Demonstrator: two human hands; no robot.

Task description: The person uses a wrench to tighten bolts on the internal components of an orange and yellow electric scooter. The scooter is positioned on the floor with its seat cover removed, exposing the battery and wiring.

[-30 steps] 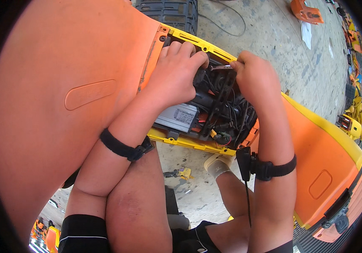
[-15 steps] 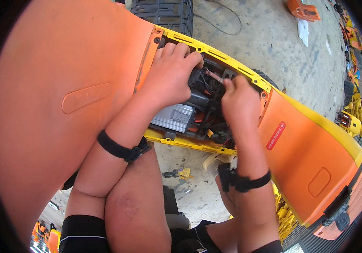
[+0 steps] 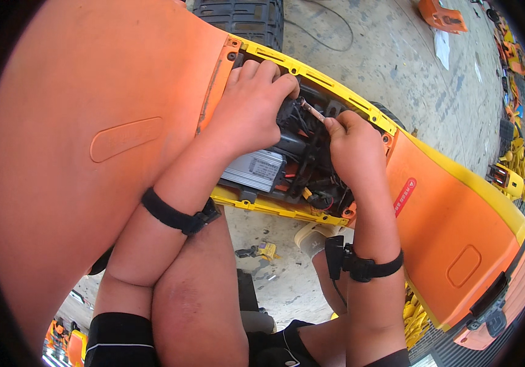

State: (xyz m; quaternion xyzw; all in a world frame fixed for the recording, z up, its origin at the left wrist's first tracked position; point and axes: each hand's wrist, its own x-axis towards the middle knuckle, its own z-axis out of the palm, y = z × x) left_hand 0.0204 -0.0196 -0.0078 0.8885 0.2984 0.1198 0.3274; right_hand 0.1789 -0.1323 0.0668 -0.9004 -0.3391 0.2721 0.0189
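1. Right hand [image 3: 358,150]: since one second earlier, I saw that it had swung down toward the person's body, and the wrench [image 3: 314,111] had turned from nearly level to a clear slant. Left hand [image 3: 255,107]: I noted almost no change in its place.

2. Right fingers: closed, with thumb and forefinger pinching the near end of the wrench. Its far end met a dark part just beside the left thumb; from my distant post I could not tell whether it sat on a fastener.

3. Left fingers: bent down into the open bay, near its far yellow rim [image 3: 330,82]. Their tips were hidden, so I could not tell what they held.

4. Bay contents: black cables [image 3: 302,122] lay beneath the wrench; a silver box [image 3: 255,170] with a label lay below the left hand, and a yellow connector [image 3: 307,193] lay to its right.

5. Surroundings: I observed a large orange panel [image 3: 122,92] left of the bay and a second orange cover [image 3: 452,226] to its right. Beyond the rim, a black tyre [image 3: 241,24] stood on the grey floor [image 3: 397,61]. Black straps [image 3: 171,211] ringed both forearms.
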